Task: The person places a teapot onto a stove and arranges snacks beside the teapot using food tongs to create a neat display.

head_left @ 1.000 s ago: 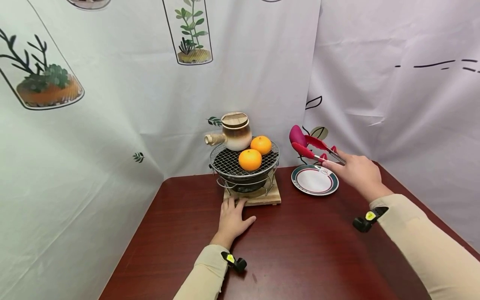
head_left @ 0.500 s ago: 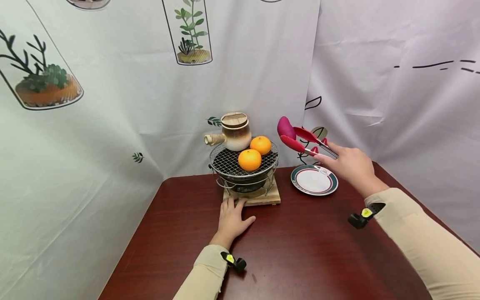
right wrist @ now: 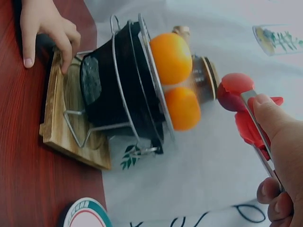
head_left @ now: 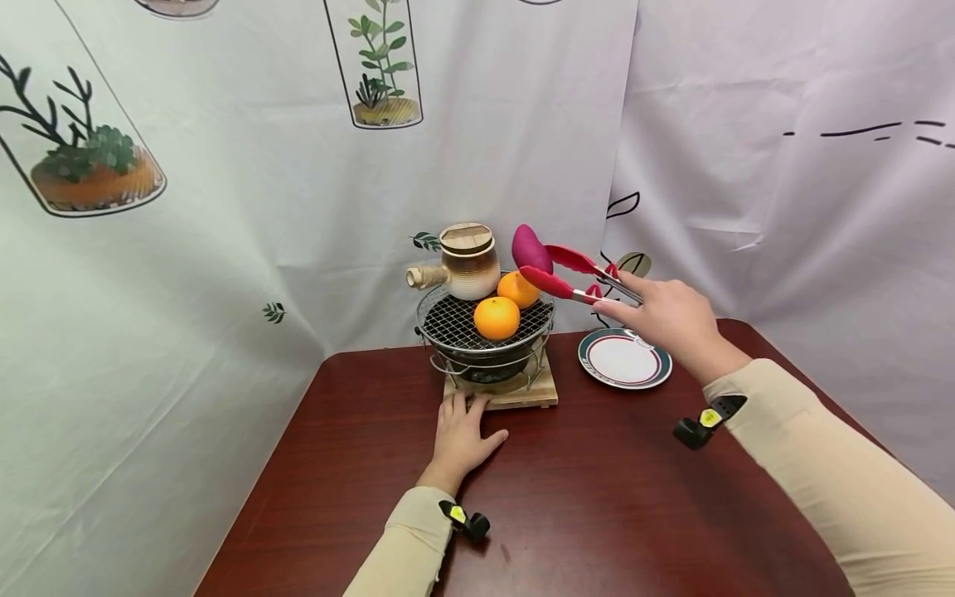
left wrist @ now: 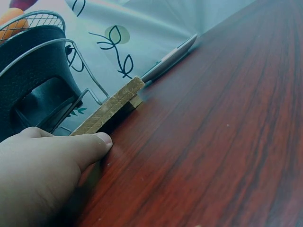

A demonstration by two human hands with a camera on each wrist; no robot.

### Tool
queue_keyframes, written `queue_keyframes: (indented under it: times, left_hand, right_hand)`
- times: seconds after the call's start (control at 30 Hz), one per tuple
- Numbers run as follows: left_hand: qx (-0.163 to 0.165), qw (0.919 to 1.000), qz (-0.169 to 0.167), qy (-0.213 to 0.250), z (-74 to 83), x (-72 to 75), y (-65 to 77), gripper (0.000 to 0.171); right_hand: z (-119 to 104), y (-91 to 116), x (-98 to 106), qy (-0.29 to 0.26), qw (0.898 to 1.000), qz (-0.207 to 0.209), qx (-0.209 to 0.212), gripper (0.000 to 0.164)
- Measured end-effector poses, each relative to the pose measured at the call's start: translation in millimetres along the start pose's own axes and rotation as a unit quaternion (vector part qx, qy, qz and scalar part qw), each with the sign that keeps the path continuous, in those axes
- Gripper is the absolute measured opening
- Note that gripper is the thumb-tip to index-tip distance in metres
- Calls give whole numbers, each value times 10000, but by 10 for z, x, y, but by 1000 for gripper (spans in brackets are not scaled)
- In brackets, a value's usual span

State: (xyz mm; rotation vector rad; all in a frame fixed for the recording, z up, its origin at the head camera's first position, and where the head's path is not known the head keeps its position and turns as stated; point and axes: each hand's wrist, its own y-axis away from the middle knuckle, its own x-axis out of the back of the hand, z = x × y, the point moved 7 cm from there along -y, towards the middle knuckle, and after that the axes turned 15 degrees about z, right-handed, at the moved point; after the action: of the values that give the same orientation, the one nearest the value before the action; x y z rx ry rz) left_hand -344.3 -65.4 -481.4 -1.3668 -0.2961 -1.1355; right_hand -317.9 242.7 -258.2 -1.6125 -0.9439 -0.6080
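Observation:
My right hand (head_left: 670,319) grips red-tipped metal tongs (head_left: 552,283), with a purple oval sweet potato (head_left: 530,248) between their tips. In the head view the sweet potato overlaps the rear orange (head_left: 519,289) on the round wire grill rack (head_left: 452,323). A second orange (head_left: 496,318) sits in front of it, and a lidded clay pot (head_left: 475,267) with a side handle stands behind. My left hand (head_left: 458,439) rests at the front edge of the wooden board (head_left: 548,390) under the black grill (left wrist: 28,85), fingers on the board and thumb spread to the right.
A white plate with a green rim (head_left: 626,359) lies on the dark red table (head_left: 582,489), right of the grill. White printed cloth (head_left: 246,207) hangs close behind the table and along its sides.
My right hand has carried the tongs and sweet potato leftward, from above the plate to over the grill's right side. My left hand has stayed on the board.

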Motion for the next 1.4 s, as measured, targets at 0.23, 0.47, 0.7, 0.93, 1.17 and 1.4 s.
queue_keyframes:
  times: [0.23,0.47,0.7,0.93,1.17,1.4]
  left_hand:
    - [3,10000,-15,-11,11,11,-13,65]
    - [-20,10000,1,-51,16,7,-22,65]
    - [-8,10000,1,-13,14,13,-9,65]
    - [-70,9999,92,5,5,17,-10,65]
    - [-69,9999,136,19,-4,15,-2,67]
    - [-27,9999,119,31,2,18,5,68]
  right_hand:
    - [-226,5,18,-25,9997,-71,214,95]
    - [-426,17,4,45,9987,-109,487,88]
    - [-599,27,-33,156,9955,-174,922,90]
    - [-822,23,-32,277,9918,-158,1234,86]
    - [-1042,58,-77,347,9860,3,1628,79]
    - [-1164,64,-140,386,9847,-102,1694,80]
